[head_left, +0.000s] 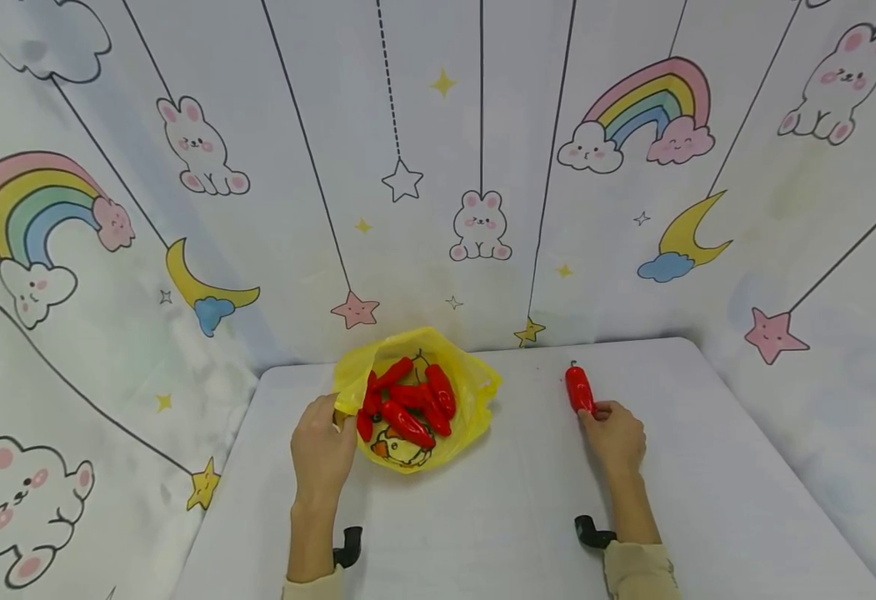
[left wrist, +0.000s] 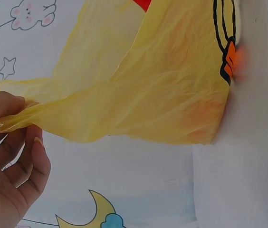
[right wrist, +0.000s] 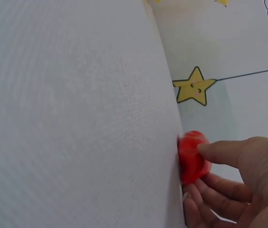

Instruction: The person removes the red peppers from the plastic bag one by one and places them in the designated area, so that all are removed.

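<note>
A yellow plastic bag lies with its mouth facing the head camera, several red peppers inside it. At its left edge the left hand pinches the rim; the left wrist view shows thumb and fingers of that hand closed on the gathered film of the bag. Right of the bag, a single red pepper rests on the table, stem pointing away. The right hand holds its near end, and in the right wrist view the thumb of that hand presses on the pepper.
The white table reaches back to a curtain printed with rabbits, stars, moons and rainbows. A black strap end sticks out beside the right wrist, and another beside the left.
</note>
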Motion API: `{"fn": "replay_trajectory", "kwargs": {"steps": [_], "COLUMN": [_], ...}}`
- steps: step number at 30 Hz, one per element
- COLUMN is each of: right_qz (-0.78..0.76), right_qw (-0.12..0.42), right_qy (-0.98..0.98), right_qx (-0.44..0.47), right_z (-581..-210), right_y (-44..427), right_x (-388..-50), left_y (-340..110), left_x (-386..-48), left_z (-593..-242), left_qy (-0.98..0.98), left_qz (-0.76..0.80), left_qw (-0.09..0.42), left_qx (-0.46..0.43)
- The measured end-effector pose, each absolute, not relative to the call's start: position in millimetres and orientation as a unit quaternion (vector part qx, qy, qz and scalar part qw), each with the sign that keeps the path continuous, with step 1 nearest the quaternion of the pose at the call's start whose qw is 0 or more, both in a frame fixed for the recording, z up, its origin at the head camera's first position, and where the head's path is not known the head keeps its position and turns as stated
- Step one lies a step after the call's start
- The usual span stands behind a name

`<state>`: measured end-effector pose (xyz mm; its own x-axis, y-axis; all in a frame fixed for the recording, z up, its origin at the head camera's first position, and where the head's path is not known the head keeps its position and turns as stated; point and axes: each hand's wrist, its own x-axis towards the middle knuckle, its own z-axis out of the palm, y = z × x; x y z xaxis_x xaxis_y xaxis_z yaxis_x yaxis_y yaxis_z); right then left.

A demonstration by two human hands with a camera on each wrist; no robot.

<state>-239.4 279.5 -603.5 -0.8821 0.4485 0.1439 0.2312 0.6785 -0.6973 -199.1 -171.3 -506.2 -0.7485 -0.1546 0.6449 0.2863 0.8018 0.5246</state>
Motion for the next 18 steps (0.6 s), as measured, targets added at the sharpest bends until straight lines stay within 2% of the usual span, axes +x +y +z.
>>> {"fn": "replay_trajectory", "kwargs": {"steps": [12,18], "right_qz": [0.376,0.381], "right_qw": [0.135,0.143], "right_qy": [-0.895,-0.891], "right_qx": [-0.196,-0.2], "right_z": [-594.4,-587.1], "right_y": [283.1,285.5], "right_x": [-234.2,-233.0], "left_y": [-170.5,-169.7], "left_x": [-198.4,-197.7], "left_z": [-504.2,-503.2], "left_qy": [-0.882,-0.881], "left_qz": [-0.313,-0.312], "left_qw": [0.35,0.353], "left_qx": [-0.035,-0.039]}}
